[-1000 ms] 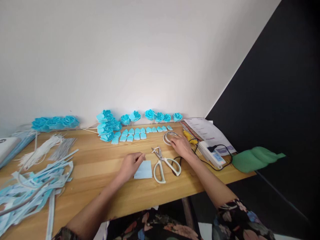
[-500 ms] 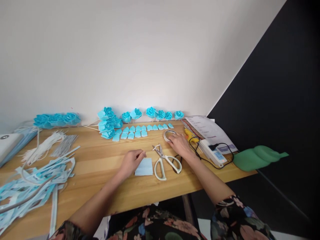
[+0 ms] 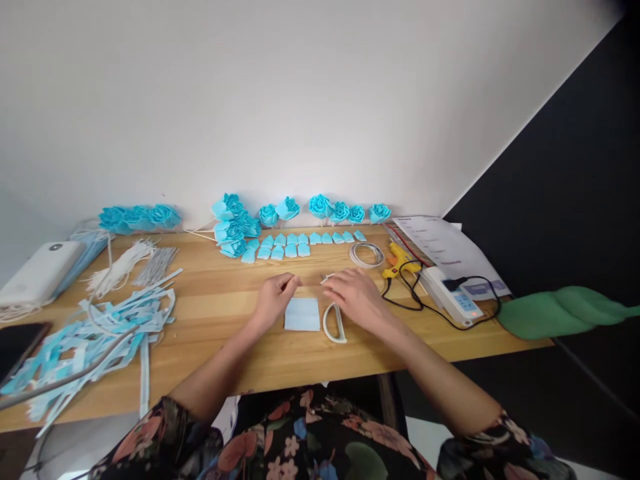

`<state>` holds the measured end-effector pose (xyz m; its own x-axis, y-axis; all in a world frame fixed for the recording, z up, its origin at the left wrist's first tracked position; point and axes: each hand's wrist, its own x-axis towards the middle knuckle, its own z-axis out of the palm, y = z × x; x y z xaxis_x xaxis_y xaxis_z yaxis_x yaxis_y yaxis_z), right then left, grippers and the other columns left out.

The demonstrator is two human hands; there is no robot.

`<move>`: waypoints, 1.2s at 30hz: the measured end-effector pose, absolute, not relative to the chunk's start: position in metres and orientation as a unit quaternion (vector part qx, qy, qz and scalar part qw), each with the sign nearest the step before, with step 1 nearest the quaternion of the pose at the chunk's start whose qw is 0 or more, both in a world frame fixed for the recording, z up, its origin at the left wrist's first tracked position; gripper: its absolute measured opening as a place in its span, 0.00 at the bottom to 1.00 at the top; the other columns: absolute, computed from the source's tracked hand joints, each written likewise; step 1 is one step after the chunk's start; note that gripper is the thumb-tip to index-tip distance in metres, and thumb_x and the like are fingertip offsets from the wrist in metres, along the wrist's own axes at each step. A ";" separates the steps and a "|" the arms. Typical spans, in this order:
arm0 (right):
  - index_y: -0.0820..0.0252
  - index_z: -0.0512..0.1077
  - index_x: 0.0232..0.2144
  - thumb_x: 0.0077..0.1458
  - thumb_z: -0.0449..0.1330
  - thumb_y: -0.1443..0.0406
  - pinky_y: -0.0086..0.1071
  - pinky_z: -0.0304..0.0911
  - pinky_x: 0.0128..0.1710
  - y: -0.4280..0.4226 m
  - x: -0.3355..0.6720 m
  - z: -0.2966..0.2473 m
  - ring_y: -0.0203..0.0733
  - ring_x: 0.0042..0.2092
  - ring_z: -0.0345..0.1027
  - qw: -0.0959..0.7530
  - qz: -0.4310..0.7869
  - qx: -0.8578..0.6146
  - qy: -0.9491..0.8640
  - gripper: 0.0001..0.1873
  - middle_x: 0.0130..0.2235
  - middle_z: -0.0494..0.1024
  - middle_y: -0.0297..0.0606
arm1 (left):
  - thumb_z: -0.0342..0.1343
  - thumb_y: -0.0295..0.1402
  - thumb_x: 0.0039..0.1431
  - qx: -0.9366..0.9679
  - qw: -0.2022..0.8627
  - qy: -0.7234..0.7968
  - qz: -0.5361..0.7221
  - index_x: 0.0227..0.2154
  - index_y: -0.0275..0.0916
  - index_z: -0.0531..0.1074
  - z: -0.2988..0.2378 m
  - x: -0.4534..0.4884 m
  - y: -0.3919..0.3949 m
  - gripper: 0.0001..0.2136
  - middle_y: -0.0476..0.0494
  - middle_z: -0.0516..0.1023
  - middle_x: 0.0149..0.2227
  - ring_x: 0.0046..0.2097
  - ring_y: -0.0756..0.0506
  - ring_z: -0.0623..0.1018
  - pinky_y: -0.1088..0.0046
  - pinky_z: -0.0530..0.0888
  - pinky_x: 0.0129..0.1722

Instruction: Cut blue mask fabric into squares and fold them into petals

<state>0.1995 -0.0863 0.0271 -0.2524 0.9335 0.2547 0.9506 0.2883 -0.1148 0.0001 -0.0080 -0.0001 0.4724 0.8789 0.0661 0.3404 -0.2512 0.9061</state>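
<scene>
My left hand [image 3: 274, 300] is closed, thumb against curled fingers, just left of a pale blue square [image 3: 302, 315] lying flat on the table; whatever is between the fingers is hidden. My right hand [image 3: 356, 298] lies over a pair of white-handled scissors [image 3: 326, 330], fingers stretched out and slightly bent. It covers most of the scissors, leaving one handle loop in sight. A thin white ring-shaped roll [image 3: 367, 266] lies behind the right hand. Cut light-blue petal pieces [image 3: 291, 251] are laid out in rows beyond both hands.
Several blue paper-like roses [image 3: 320, 205] stand along the wall. To the right are a yellow glue gun [image 3: 400, 260], a power strip [image 3: 453, 297], printed paper [image 3: 435, 243] and a green bag-like object [image 3: 550, 313]. Blue strips [image 3: 100, 347], white cords [image 3: 120, 267] and a power bank [image 3: 43, 273] occupy the left.
My right hand has left the ring-shaped roll and come back toward me onto the scissors. The left hand stays beside the blue square. The view has shifted left.
</scene>
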 end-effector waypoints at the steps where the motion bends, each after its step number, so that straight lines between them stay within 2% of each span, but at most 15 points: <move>1: 0.57 0.76 0.37 0.62 0.57 0.62 0.36 0.53 0.42 -0.088 0.188 0.025 0.44 0.42 0.68 0.127 -0.017 -0.582 -0.803 0.08 0.38 0.78 0.39 | 0.46 0.42 0.59 0.729 0.451 0.414 0.306 0.26 0.36 0.72 0.000 0.000 -0.007 0.17 0.53 0.61 0.19 0.24 0.51 0.63 0.75 0.59 0.25; 5: 0.59 0.77 0.36 0.62 0.57 0.63 0.37 0.55 0.44 -0.084 0.163 0.017 0.45 0.42 0.68 0.075 0.014 -0.574 -0.815 0.08 0.35 0.78 0.39 | 0.47 0.40 0.58 0.720 0.456 0.413 0.322 0.28 0.36 0.73 -0.003 0.001 -0.003 0.15 0.51 0.66 0.21 0.26 0.50 0.65 0.75 0.61 0.27; 11: 0.61 0.76 0.37 0.59 0.60 0.62 0.38 0.59 0.46 -0.074 0.157 0.013 0.47 0.44 0.70 0.052 0.048 -0.595 -0.801 0.08 0.38 0.78 0.41 | 0.47 0.42 0.58 0.725 0.456 0.401 0.325 0.28 0.36 0.73 -0.007 0.001 -0.004 0.16 0.50 0.67 0.22 0.27 0.50 0.67 0.75 0.62 0.27; 18: 0.59 0.74 0.33 0.56 0.62 0.66 0.38 0.62 0.45 -0.075 0.159 0.008 0.46 0.43 0.70 0.100 0.071 -0.582 -0.804 0.02 0.36 0.77 0.39 | 0.46 0.42 0.59 0.743 0.456 0.380 0.310 0.24 0.36 0.71 -0.017 0.004 -0.003 0.17 0.49 0.68 0.24 0.29 0.49 0.68 0.75 0.63 0.29; 24: 0.59 0.73 0.31 0.57 0.61 0.68 0.40 0.62 0.46 -0.078 0.163 0.005 0.44 0.41 0.70 0.134 0.070 -0.549 -0.822 0.02 0.35 0.76 0.37 | 0.47 0.42 0.60 0.737 0.485 0.361 0.303 0.27 0.35 0.71 -0.018 0.004 -0.004 0.16 0.48 0.70 0.26 0.31 0.49 0.70 0.75 0.66 0.32; 26: 0.59 0.72 0.33 0.56 0.61 0.69 0.41 0.62 0.47 -0.078 0.165 0.003 0.45 0.42 0.70 0.148 0.078 -0.546 -0.821 0.01 0.36 0.77 0.38 | 0.46 0.43 0.61 0.735 0.497 0.351 0.301 0.28 0.35 0.71 -0.017 0.004 -0.005 0.16 0.47 0.71 0.26 0.31 0.49 0.70 0.75 0.67 0.33; 31: 0.60 0.71 0.42 0.56 0.62 0.68 0.41 0.61 0.48 -0.079 0.167 -0.002 0.46 0.46 0.68 0.193 0.085 -0.535 -0.818 0.10 0.42 0.77 0.41 | 0.46 0.45 0.62 0.728 0.511 0.342 0.304 0.32 0.35 0.72 -0.014 0.004 -0.005 0.18 0.47 0.73 0.28 0.32 0.48 0.72 0.75 0.69 0.34; 35: 0.59 0.73 0.34 0.57 0.62 0.66 0.35 0.61 0.42 -0.079 0.168 -0.003 0.44 0.41 0.69 0.215 0.098 -0.538 -0.809 0.02 0.36 0.76 0.39 | 0.46 0.46 0.62 0.713 0.530 0.341 0.308 0.37 0.34 0.72 -0.011 0.003 -0.006 0.20 0.45 0.74 0.29 0.31 0.48 0.73 0.73 0.70 0.34; 36: 0.59 0.73 0.32 0.58 0.61 0.66 0.33 0.61 0.40 -0.079 0.169 -0.002 0.42 0.39 0.68 0.221 0.101 -0.540 -0.806 0.03 0.35 0.76 0.38 | 0.45 0.47 0.62 0.711 0.534 0.338 0.308 0.38 0.33 0.72 -0.010 0.003 -0.006 0.20 0.45 0.74 0.29 0.31 0.48 0.73 0.73 0.70 0.34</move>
